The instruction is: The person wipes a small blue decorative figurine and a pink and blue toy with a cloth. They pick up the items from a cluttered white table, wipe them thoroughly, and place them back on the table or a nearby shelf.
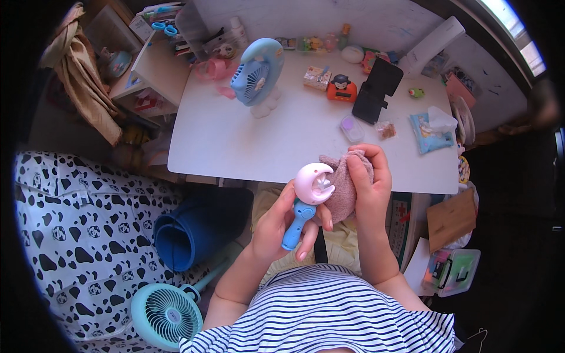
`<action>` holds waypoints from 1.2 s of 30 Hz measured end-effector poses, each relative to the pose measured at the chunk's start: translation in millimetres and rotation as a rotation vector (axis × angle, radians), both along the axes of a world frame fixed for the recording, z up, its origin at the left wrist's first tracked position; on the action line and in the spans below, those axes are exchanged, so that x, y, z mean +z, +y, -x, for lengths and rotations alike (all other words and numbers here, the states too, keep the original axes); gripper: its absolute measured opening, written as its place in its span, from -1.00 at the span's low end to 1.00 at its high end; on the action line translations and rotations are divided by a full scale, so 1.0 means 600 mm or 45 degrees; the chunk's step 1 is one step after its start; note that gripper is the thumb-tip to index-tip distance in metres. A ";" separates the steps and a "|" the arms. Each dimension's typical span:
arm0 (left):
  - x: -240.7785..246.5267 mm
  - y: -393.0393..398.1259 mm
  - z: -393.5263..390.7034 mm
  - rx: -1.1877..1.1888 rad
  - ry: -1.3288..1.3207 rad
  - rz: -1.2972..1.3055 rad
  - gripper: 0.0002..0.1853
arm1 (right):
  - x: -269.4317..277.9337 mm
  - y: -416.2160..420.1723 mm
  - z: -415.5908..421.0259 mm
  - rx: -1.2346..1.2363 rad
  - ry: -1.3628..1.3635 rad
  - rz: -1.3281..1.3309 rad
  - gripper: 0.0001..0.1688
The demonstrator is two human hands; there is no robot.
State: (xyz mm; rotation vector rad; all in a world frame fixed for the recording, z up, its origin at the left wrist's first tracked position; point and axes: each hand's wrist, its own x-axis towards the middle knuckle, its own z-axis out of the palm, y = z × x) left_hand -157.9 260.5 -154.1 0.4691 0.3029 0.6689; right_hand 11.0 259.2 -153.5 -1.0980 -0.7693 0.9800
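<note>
A toy wand with a pink crescent-moon head and a blue handle (pixel 303 216) rests in my left hand (pixel 278 225), its moon end pointing up and away from me. Clear star-like plastic shows inside the crescent. My right hand (pixel 373 181) grips a bunched brownish-pink cloth (pixel 344 194) by its upper part. The cloth hangs right beside the moon head; whether the two touch is hard to tell. Both hands are in front of the near edge of the white desk (pixel 247 150).
On the desk stand a blue fan (pixel 258 73), an orange figure toy (pixel 341 89), a black folding stand (pixel 377 90), a small clear case (pixel 352 128) and a wipes packet (pixel 432 132). Below left are a rolled blue mat (pixel 174 242) and a teal fan (pixel 167 315).
</note>
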 end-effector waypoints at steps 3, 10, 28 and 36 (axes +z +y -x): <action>0.002 0.001 0.000 0.016 0.008 0.053 -0.48 | 0.004 -0.010 0.003 0.004 0.129 -0.026 -0.69; -0.003 -0.005 -0.003 0.131 0.253 -0.207 -0.59 | 0.026 -0.028 0.007 0.121 -0.338 -0.376 -0.61; 0.014 -0.022 -0.011 0.366 0.606 -0.593 -0.58 | 0.052 -0.045 0.024 0.063 -1.072 -0.425 -0.62; 0.000 -0.020 -0.004 0.485 0.653 -0.776 -0.57 | 0.054 -0.051 0.019 0.126 -1.123 -0.380 -0.60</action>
